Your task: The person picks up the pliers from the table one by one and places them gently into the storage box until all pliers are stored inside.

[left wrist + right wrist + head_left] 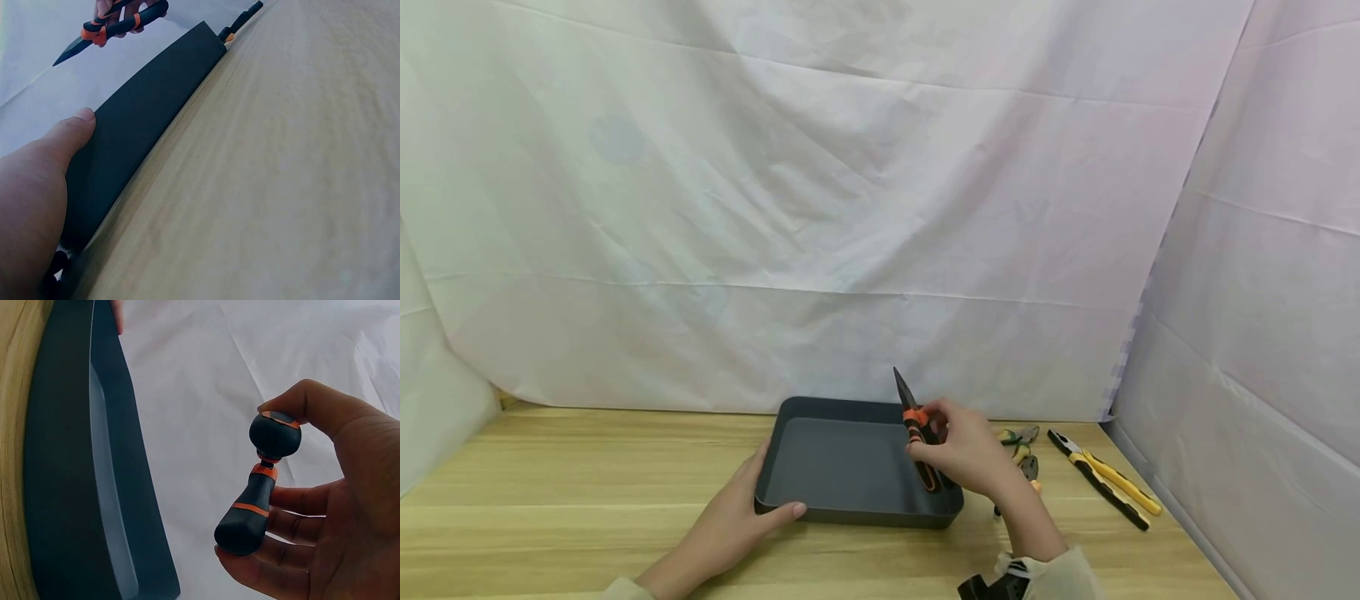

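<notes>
A shallow grey tray [842, 462] sits on the table [587, 483], a rectangle with rounded corners, upright walls and a smooth, dull, flat floor. The left hand [730, 517] grips its near left corner, thumb on the near rim and fingers along the left side. Above the tray's right side, the right hand [966, 446] pinches the black-and-orange pliers [916, 429] between thumb and fingers, their slim dark tip pointing up and away. The right wrist view shows bulging, rounded handle ends, black with orange bands.

Right of the tray lie the green-and-yellow pliers [1026, 434] and the orange-handled pliers [1030, 468], partly hidden by the right arm. Farther right, the long yellow-and-black pliers [1078, 457] rest with handles spread. The table has pale, streaked wood grain; behind it hangs a creased whitish cloth [775, 208].
</notes>
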Available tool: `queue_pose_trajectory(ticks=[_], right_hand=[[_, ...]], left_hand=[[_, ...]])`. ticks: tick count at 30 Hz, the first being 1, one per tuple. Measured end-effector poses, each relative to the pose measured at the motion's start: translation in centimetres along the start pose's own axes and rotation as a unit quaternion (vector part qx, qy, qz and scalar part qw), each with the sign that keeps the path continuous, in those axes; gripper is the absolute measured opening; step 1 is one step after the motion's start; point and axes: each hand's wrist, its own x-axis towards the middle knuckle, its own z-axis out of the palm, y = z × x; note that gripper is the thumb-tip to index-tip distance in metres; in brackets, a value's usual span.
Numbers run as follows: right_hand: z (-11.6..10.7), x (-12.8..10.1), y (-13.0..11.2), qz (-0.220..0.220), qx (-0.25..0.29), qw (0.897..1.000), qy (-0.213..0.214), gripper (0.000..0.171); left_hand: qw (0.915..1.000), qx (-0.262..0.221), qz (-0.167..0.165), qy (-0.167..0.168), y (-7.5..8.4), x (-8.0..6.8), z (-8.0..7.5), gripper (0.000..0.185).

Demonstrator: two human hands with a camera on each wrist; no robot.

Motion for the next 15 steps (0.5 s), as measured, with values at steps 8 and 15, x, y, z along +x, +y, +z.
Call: queue_pose_trajectory(ticks=[8,15], right_hand=[[0.4,0.29,0.33,0.002,-0.007,1.0,-0.008,0.043],[0.71,0.39,0.53,0.007,-0.018,1.0,-0.014,0.042]], left_hand=[[1.0,0.0,0.001,-0.002,0.03,0.03,-0.04,0.118],[1.0,0.002,0.002,0.0,0.08,-0.01,0.02,0.117]])
